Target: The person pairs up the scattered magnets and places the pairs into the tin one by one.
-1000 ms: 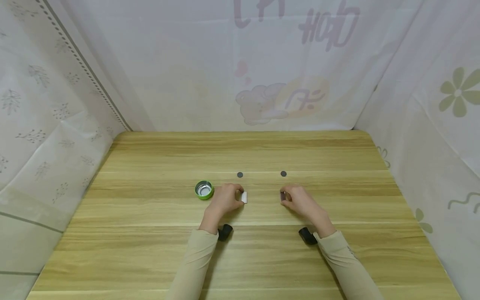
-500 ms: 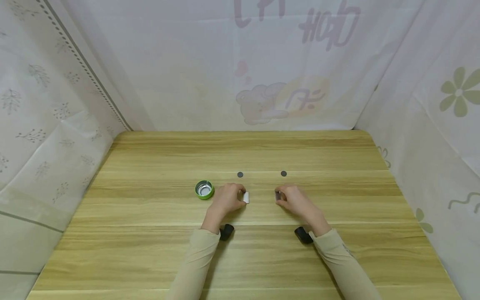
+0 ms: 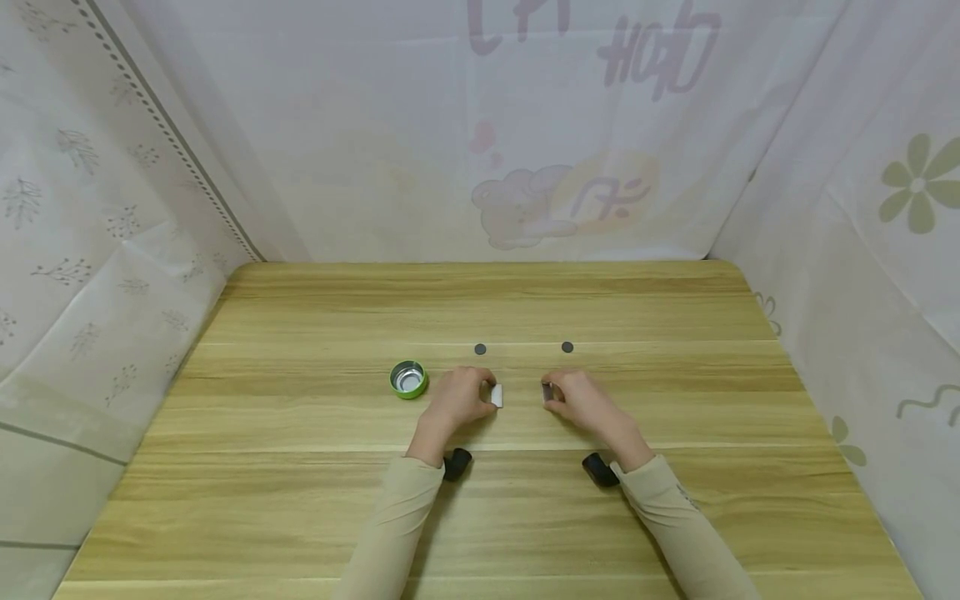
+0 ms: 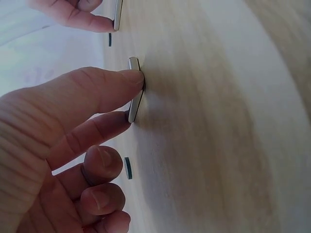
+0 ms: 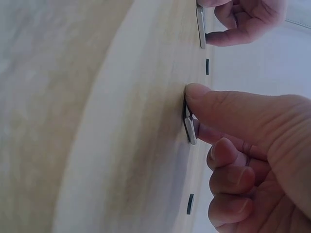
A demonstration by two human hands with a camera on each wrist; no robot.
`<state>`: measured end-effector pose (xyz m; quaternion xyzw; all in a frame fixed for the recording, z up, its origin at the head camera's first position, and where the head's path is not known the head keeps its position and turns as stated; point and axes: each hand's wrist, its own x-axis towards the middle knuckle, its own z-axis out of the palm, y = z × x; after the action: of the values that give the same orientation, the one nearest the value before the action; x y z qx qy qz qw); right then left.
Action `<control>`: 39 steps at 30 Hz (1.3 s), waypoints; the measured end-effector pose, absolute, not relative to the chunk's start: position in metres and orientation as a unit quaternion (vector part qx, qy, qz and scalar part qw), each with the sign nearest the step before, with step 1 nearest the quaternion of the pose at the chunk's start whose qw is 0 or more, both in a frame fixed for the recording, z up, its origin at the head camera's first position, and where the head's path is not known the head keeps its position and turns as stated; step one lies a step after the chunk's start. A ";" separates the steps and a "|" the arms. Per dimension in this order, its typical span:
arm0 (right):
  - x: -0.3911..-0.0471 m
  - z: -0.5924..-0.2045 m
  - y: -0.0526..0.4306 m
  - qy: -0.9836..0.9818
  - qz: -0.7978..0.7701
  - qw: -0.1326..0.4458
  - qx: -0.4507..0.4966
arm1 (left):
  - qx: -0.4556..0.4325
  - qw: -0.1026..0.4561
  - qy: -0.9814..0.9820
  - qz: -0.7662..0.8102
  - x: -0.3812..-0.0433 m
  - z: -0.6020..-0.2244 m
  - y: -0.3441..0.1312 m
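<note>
Brought closer together since a second ago; angled inward over wooden table [image 3: 525,533], pinching pale flat piece [image 3: 497,397] in left hand [image 3: 456,397], grey flat piece [image 3: 546,393] in right hand [image 3: 588,402], with a gap between.

Worktop [image 3: 525,533], one: yellowish-brown wood pattern, grain running side to side, paler lines across its width, far corners rounded. Green tin [image 3: 408,381], one: small, round, shallow, silvery inside, mouth upward, standing left of centre. Dark discs, two, matching, thin, lying flat: left disc [image 3: 480,349] and right disc [image 3: 567,347], well apart, level with each other beyond the centre. Flat pieces, two, small, rectangular, silvery-edged, nearer the front edge than the discs: pale left piece [image 3: 497,396] and greyer right piece [image 3: 547,393], apart; both at the surface, full contact unclear.
</note>
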<state>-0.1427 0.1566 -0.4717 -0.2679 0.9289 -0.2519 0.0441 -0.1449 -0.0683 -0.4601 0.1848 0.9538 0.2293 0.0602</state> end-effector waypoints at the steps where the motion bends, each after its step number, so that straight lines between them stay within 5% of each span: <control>1: -0.143 -0.471 0.156 0.929 -0.251 0.044 -0.267 | 0.186 0.059 0.954 0.228 -0.145 -0.460 -0.068; 39: -0.142 -0.473 0.148 0.923 -0.259 0.033 -0.284 | 0.194 0.058 0.953 0.223 -0.147 -0.462 -0.062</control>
<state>-0.1420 0.1480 -0.4732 -0.2841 0.9226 -0.2588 0.0326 -0.1465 -0.0615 -0.4624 0.1943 0.9534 0.2233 0.0582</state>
